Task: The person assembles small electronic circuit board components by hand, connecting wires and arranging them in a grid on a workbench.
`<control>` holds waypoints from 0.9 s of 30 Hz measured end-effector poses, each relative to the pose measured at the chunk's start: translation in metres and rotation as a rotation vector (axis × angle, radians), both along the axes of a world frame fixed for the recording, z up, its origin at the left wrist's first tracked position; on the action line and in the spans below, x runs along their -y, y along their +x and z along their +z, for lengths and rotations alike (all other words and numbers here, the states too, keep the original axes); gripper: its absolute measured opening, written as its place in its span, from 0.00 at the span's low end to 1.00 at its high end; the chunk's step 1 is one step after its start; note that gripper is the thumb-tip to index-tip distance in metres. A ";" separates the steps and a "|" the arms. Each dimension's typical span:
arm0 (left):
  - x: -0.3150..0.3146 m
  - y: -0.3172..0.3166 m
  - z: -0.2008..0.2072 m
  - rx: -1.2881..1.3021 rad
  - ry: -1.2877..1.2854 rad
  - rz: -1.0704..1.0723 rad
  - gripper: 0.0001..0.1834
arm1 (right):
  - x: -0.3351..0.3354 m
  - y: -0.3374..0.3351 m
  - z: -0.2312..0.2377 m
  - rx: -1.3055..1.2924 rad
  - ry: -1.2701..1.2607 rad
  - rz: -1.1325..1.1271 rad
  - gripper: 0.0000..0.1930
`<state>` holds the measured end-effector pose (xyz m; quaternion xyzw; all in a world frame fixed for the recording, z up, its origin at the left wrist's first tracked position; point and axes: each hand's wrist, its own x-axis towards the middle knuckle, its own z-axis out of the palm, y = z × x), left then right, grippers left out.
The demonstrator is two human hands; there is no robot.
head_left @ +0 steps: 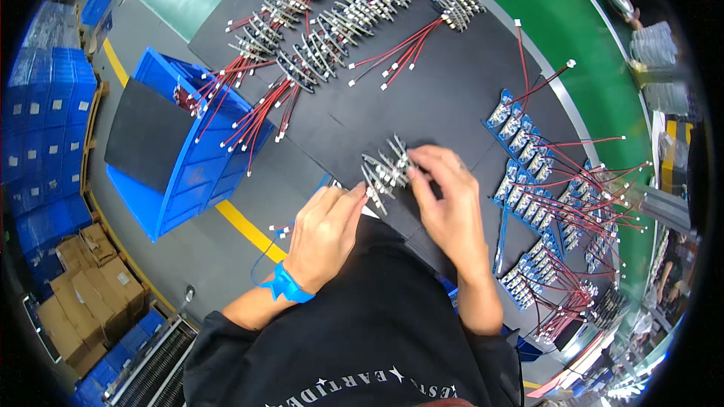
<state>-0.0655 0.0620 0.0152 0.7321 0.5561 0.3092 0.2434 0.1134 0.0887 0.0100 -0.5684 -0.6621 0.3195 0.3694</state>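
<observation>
Slanting away rightward lengthwise — board row (388, 172)

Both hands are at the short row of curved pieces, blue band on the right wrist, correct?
No: the head view shows the blue band on the wrist of the left hand. That hand and the right hand are at the short row of curved pieces.

The person wears a loose black top (332, 332) with elbow-length sleeves (215, 343), printed with a curved row of white capital letters and small white stars (396, 374). A bright blue band (286, 286), its ends jutting out in points, circles the left wrist, a thin cord (260, 255) beside it. Both hands are ungloved.
</observation>
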 end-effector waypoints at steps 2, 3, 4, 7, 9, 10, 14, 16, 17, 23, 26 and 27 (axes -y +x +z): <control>-0.026 0.002 0.009 0.008 0.036 -0.042 0.07 | -0.025 0.007 0.006 0.011 0.076 -0.002 0.08; -0.044 0.007 0.012 0.007 0.064 -0.063 0.07 | -0.042 0.013 0.007 0.004 0.121 -0.012 0.08; -0.062 0.011 0.012 0.018 0.120 -0.067 0.06 | -0.059 0.018 0.010 0.005 0.144 -0.036 0.08; -0.115 0.029 0.001 0.052 0.289 -0.062 0.06 | -0.111 0.031 0.014 0.018 0.178 -0.080 0.09; -0.141 0.041 -0.011 0.041 0.305 -0.045 0.06 | -0.139 0.041 0.009 0.076 0.183 -0.068 0.10; -0.149 0.044 -0.016 -0.078 0.306 -0.043 0.07 | -0.141 0.045 0.002 0.214 0.301 -0.096 0.11; -0.160 0.043 -0.028 -0.211 0.332 0.010 0.08 | -0.101 0.032 0.024 0.166 0.337 -0.227 0.07; -0.161 0.045 -0.029 -0.192 0.295 0.000 0.08 | -0.057 0.036 0.029 0.234 0.070 -0.277 0.05; -0.161 0.046 -0.029 -0.191 0.297 -0.011 0.08 | -0.041 0.039 0.023 0.352 -0.010 -0.326 0.07; -0.155 0.046 -0.022 -0.162 0.376 -0.011 0.11 | -0.029 0.057 -0.008 0.622 0.193 -0.443 0.12; -0.139 0.054 -0.010 0.053 0.297 -0.137 0.10 | -0.033 0.067 -0.019 0.683 0.166 -0.363 0.12; -0.131 0.059 -0.008 0.151 0.196 -0.202 0.09 | -0.033 0.069 -0.021 0.682 0.162 -0.386 0.12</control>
